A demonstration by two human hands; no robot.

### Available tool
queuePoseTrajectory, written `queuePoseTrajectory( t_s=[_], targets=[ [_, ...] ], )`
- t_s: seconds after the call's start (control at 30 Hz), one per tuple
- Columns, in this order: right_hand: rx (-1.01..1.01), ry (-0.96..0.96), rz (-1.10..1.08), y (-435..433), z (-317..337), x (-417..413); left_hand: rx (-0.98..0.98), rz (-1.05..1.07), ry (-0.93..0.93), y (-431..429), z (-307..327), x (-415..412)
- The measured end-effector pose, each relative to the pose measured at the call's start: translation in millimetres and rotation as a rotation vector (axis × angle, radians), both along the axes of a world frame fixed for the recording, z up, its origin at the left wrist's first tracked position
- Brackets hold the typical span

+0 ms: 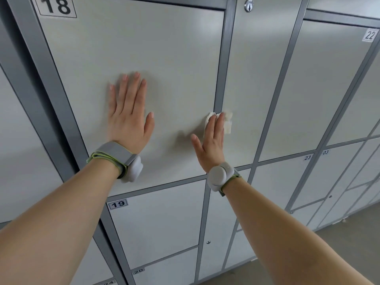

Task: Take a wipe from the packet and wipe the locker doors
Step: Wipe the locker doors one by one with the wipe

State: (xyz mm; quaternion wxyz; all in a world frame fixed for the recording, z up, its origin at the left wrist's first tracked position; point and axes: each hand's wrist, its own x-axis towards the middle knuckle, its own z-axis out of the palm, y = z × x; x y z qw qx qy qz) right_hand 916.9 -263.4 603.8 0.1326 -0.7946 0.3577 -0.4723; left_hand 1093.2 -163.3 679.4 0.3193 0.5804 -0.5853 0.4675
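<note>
The left hand (128,118) lies flat on door 18 (164,54), fingers straight and slightly spread, pointing to 12 o'clock, holding nothing. At 3 o'clock from it, the right hand (211,140) presses a white wipe (227,125) against the door's right edge, where it meets the grey post (223,68). Its fingers are straight and together, with the thumb out toward 9 o'clock. The wipe shows crumpled past the fingertips, lapping over the post. Each wrist wears a grey band (221,175). A lock (248,5) sits at 12 o'clock from the wipe. Door 19 (160,223) is at 6 o'clock from the left hand.
</note>
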Motion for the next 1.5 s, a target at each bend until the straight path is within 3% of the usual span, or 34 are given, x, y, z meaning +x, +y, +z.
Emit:
queuePoseTrajectory(
  t_s=[0.33,0.63,1.0,1.23,1.5],
  targets=[
    [-0.220,-0.042,-0.020,-22,86,1,-0.032,0.029,-0.021,-10,69,2],
    [-0.337,-0.028,-0.026,-39,144,0,-0.068,0.070,-0.045,-19,78,3],
    [-0.352,0.005,-0.017,-44,162,-3,-0.090,0.036,-0.057,-13,86,3],
    [-0.339,-0.049,0.004,-43,186,0,-0.098,0.010,-0.041,-9,129,-2],
    [-0.463,-0.054,0.031,-47,221,0,-0.114,0.038,-0.034,-14,173,1]
  ],
)
